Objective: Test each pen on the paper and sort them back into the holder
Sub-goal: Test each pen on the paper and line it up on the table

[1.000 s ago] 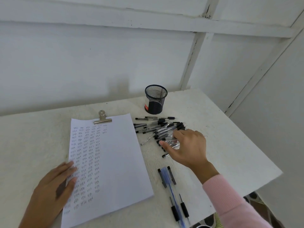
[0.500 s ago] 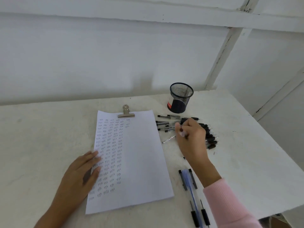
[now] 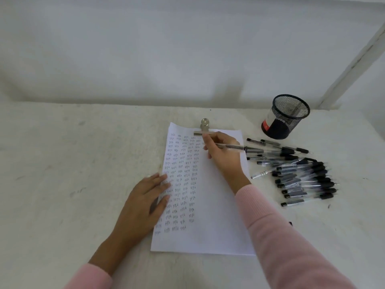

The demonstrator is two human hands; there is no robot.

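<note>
Near the middle of the pale surface [image 3: 62, 174], a white sheet of paper [image 3: 216, 215] is lying lengthwise, with columns of small ink marks filling its left half and a metal clip [image 3: 205, 127] sitting at its twelve o'clock edge. At the top of the sheet, just below the clip, the right hand [image 3: 224, 157] is holding a pen [image 3: 235, 146], its fingers [image 3: 210, 140] curling round the front of the barrel in a writing grip. The barrel is pointing out toward three o'clock, passing over the sheet's right edge. The tip is hiding behind the fingers, so whether it is touching the paper cannot be told. At nine o'clock on the sheet the left hand [image 3: 145, 203] is lying flat, palm down, with its fingers straight and close together and their ends resting on the marked left margin. Pink sleeves [image 3: 281, 236] are covering both forearms. At two o'clock from the paper a black mesh holder [image 3: 285, 119] is standing upright near the wall. Between the holder and the four o'clock side of the sheet, a pile of pens [image 3: 302, 178] with black caps and clear barrels is lying loose on the surface, mostly side by side, well apart from the left hand.
</note>
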